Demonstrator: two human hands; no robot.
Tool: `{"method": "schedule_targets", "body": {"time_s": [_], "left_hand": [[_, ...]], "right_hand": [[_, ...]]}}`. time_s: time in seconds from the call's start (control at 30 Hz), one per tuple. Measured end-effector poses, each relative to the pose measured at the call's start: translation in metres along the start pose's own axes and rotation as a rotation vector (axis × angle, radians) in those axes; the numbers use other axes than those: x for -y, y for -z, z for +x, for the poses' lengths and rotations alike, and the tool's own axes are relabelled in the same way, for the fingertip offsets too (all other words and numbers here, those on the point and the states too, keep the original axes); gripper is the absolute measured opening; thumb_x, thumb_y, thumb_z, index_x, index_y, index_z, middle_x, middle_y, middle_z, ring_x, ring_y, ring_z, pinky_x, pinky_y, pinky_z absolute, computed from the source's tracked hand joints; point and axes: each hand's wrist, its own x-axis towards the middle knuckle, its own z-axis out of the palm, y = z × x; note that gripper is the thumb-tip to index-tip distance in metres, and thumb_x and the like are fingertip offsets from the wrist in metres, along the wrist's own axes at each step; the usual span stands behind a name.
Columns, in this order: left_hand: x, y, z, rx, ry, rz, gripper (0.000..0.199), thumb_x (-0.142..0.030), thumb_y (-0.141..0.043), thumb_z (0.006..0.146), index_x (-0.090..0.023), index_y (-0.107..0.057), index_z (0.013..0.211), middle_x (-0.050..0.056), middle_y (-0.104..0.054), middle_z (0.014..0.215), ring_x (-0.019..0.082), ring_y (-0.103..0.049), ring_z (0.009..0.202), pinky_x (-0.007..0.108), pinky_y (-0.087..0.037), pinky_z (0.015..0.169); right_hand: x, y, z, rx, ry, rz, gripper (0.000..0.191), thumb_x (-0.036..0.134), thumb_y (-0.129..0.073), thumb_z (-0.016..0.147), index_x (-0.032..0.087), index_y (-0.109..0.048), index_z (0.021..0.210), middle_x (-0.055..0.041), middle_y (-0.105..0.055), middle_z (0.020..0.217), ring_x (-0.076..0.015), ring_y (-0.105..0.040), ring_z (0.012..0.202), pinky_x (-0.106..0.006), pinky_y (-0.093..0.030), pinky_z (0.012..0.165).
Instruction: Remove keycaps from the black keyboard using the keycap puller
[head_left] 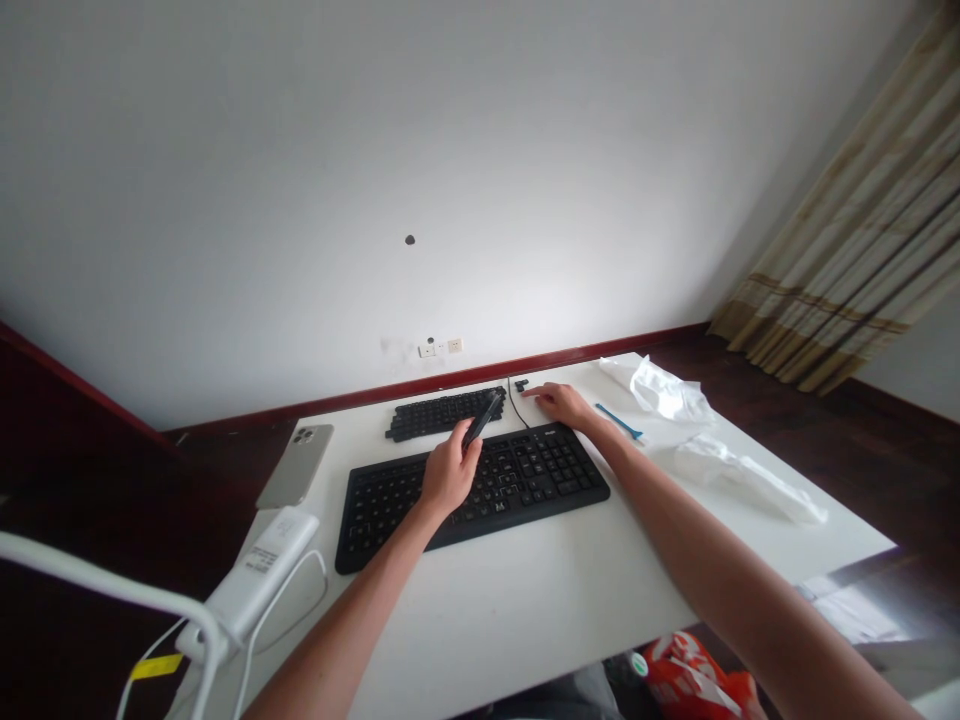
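Observation:
My left hand (448, 468) is closed around a slim black pen-like tool (482, 418), its far end pointing up and away; its exact kind is unclear. Beneath that hand lies a black keyboard (559, 468), set slightly aslant on the white table. Behind it several rows of loose-looking black keycaps (439, 413) are laid side by side. My right hand (559, 402) rests beyond the keyboard's right end, index finger stretched toward a few small black pieces (521, 385). Whether the fingertip touches them I cannot tell. The keyboard's thin cable runs between the two hands.
A blue stick-like tool (620, 422) and crumpled white plastic bags (660, 388) lie to the right. On the left are a phone (296, 468), a white power strip (251, 580) and a white curved tube (112, 580). A red bag (694, 680) sits below the front edge.

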Motion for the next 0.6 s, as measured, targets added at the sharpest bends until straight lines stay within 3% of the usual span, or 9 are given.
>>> {"method": "schedule_targets", "body": {"time_s": [0.43, 0.6], "left_hand": [[0.0, 0.001, 0.0, -0.002, -0.005, 0.005, 0.039, -0.044, -0.044, 0.105, -0.022, -0.058, 0.134, 0.004, -0.075, 0.088, 0.022, -0.071, 0.076, 0.028, -0.047, 0.069], [0.0, 0.001, 0.0, -0.013, -0.03, -0.019, 0.04, -0.045, -0.045, 0.106, -0.021, -0.058, 0.135, 0.004, -0.074, 0.087, 0.021, -0.07, 0.074, 0.029, -0.049, 0.069]], "right_hand": [[-0.014, -0.012, 0.009, 0.038, 0.026, -0.109, 0.045, 0.021, -0.053, 0.095, 0.034, -0.074, 0.133, -0.0053, -0.074, 0.102, -0.0211, -0.069, 0.09, -0.027, -0.046, 0.086], [-0.006, -0.004, 0.005, -0.021, 0.032, -0.034, 0.041, 0.022, -0.057, 0.092, 0.028, -0.077, 0.127, -0.0038, -0.072, 0.089, -0.0184, -0.063, 0.077, -0.028, -0.044, 0.077]]}}
